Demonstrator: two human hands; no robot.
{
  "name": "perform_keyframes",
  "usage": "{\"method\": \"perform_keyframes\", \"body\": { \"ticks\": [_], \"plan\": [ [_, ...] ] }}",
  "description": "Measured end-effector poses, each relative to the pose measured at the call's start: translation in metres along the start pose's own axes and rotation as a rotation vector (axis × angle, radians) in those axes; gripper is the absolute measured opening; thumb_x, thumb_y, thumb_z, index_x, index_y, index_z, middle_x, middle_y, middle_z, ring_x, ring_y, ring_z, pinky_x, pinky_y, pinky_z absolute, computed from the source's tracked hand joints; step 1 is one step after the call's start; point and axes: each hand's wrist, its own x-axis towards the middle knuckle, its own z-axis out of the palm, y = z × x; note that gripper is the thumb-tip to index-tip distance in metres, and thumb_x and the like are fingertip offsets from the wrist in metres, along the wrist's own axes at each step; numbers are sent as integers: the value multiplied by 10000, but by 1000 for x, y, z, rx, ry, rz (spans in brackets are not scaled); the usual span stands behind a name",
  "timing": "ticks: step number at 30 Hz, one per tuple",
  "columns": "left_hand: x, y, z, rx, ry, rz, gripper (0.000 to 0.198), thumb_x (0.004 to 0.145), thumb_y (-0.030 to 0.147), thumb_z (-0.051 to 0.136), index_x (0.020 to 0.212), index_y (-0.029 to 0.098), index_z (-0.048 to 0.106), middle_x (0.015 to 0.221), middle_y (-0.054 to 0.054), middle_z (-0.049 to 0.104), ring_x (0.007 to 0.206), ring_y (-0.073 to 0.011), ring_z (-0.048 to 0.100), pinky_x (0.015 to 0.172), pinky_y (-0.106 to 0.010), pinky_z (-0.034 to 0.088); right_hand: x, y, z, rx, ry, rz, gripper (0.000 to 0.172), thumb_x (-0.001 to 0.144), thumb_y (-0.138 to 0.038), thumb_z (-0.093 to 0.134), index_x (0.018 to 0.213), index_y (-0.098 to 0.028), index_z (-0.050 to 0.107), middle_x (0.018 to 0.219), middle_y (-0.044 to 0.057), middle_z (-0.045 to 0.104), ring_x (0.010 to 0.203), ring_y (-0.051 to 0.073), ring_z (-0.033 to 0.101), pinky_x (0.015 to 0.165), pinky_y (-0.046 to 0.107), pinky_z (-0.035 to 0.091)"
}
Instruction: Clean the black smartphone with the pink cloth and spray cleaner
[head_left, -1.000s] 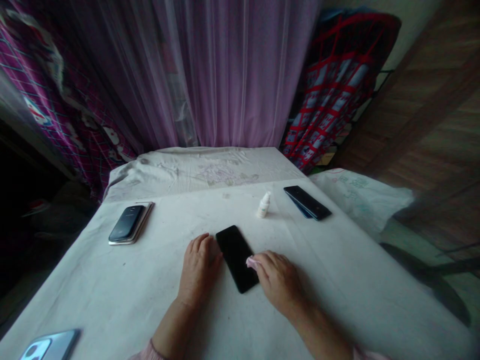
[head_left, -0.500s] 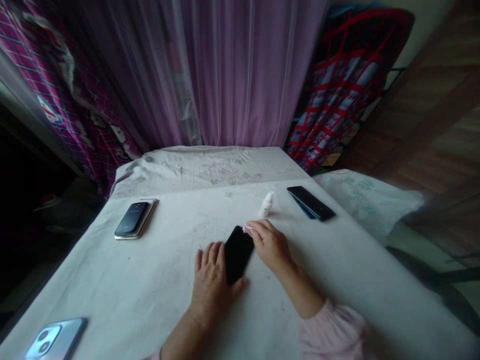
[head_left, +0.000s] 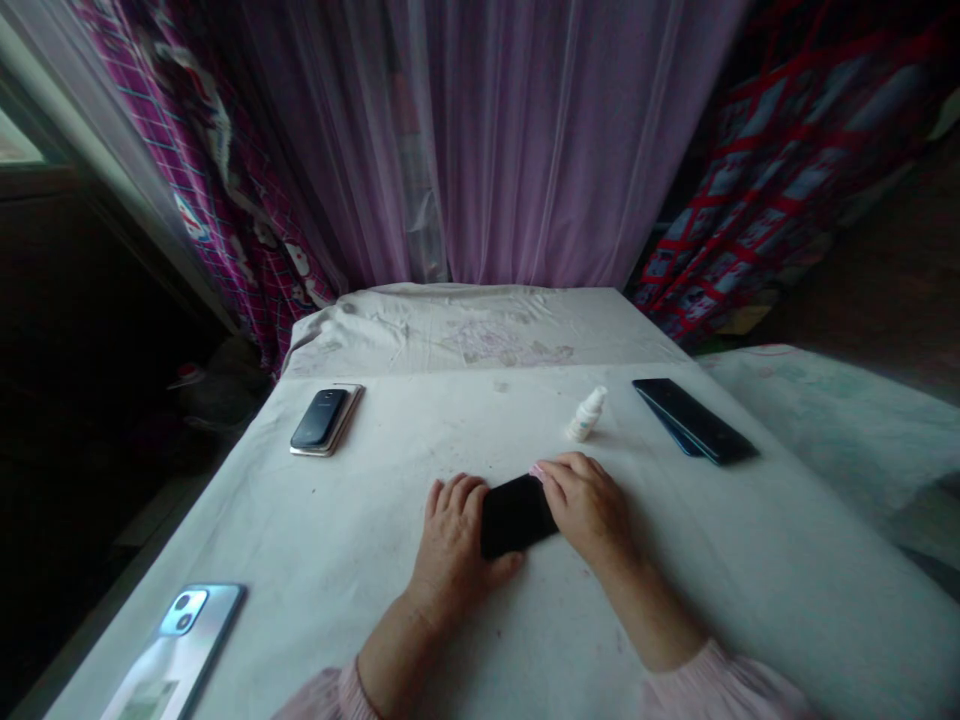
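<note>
A black smartphone (head_left: 517, 515) lies on the white tablecloth with its dark screen up, turned nearly sideways. My left hand (head_left: 457, 535) grips its left end, thumb along the near edge and fingers at the far side. At the right end, my right hand (head_left: 589, 505) is closed on a small pink cloth (head_left: 537, 471), pressed to the phone's far right corner. Most of the cloth is hidden under the fingers. Just beyond the right hand stands a small white spray bottle (head_left: 587, 414).
Two stacked phones (head_left: 320, 420) lie at the far left. Another overlapping pair of phones (head_left: 697, 420) is at the right. A silver-blue phone (head_left: 184, 650) rests face down near the left front edge. Purple curtains (head_left: 525, 150) hang behind the table (head_left: 390, 590).
The phone has turned clockwise from a steep slant to nearly sideways, both hands staying on it. The whole view has shifted, so the table things appear farther right.
</note>
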Motion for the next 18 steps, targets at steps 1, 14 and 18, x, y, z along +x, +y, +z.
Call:
{"method": "perform_keyframes", "body": {
  "ticks": [1, 14, 18],
  "plan": [
    [0, 0, 0, -7, 3, 6, 679, 675, 493, 763, 1231, 178, 533, 1243, -156, 598, 1217, -362, 508, 1091, -607, 285, 0, -3, 1, 7, -7, -15, 225, 920, -207, 512, 899, -239, 734, 840, 57, 655, 780, 192, 572, 699, 303, 424],
    [4, 6, -4, -75, -40, -53, 710, 660, 541, 772, 1233, 189, 543, 1254, -145, 601, 1241, -357, 490, 1116, -603, 242, -3, -22, 5, 40, -54, -96, 275, 956, -263, 475, 869, -250, 735, 829, 59, 652, 758, 192, 572, 698, 304, 420],
    [5, 6, -8, -90, -89, -66, 747, 630, 527, 798, 1234, 173, 538, 1282, -155, 587, 1254, -366, 476, 1129, -606, 216, -6, 6, 0, -8, 6, -5, 316, 963, -325, 452, 879, -233, 743, 850, 65, 667, 742, 192, 591, 681, 304, 421]
  ]
}}
